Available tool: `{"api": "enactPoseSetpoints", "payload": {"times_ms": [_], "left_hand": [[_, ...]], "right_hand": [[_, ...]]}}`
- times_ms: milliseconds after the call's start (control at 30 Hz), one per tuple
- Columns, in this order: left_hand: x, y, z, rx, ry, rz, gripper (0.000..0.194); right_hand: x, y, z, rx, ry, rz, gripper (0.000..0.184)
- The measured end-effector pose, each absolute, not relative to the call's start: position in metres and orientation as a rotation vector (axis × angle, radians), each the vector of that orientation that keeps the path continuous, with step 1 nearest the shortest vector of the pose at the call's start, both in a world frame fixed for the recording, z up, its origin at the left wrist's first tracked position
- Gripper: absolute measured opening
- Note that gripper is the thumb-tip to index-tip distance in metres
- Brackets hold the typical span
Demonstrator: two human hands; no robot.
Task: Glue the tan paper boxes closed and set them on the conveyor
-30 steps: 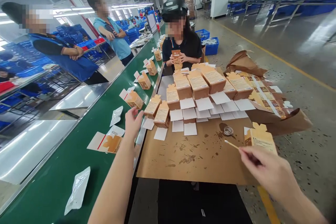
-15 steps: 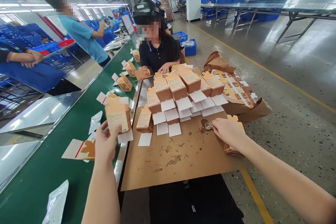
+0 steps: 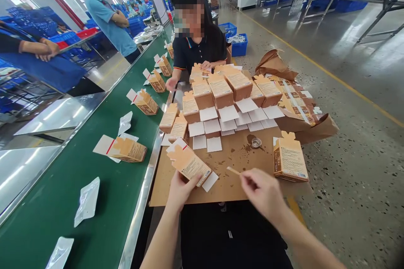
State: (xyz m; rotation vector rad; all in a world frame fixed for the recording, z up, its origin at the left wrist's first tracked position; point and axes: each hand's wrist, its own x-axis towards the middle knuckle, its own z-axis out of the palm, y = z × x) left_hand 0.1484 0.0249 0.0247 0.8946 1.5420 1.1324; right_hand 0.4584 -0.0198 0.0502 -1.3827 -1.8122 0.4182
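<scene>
My left hand (image 3: 180,191) is closed on a small tan and brown carton (image 3: 192,164), tilted above the near part of the cardboard sheet (image 3: 217,198). A white flap sticks out at the carton's lower right end. Between the fingertips of my right hand (image 3: 263,193) is a thin cotton swab (image 3: 233,170), its white tip pointing left towards that carton. Beyond the swab a small clear round dish (image 3: 256,143) sits on a wet patch of the cardboard. Another carton (image 3: 290,159) stands to the right of my right hand.
Stacked cartons (image 3: 222,94) with white flaps fill the far cardboard. To the left, a green conveyor belt (image 3: 107,227) carries open cartons (image 3: 131,150) and silvery pouches (image 3: 87,201). Across sits a co-worker, one hand (image 3: 172,84) beside the belt. Brown wrapping paper (image 3: 318,132) lies at right.
My left hand has brought the carton from the belt's edge rightward over the cardboard. My right hand has drawn back from the dish towards me, and the swab now shows.
</scene>
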Motion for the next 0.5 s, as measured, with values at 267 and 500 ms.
{"api": "enactPoseSetpoints", "payload": {"times_ms": [267,500], "left_hand": [[0.147,0.022,0.036,0.968,1.553,1.137,0.078],[0.152,0.005,0.024,1.085,1.568,1.097,0.084]], "right_hand": [[0.376,-0.036,0.003,-1.256,-1.864,0.523,0.032],[0.408,-0.032,0.01,-1.262,-1.744,0.449,0.032]]}}
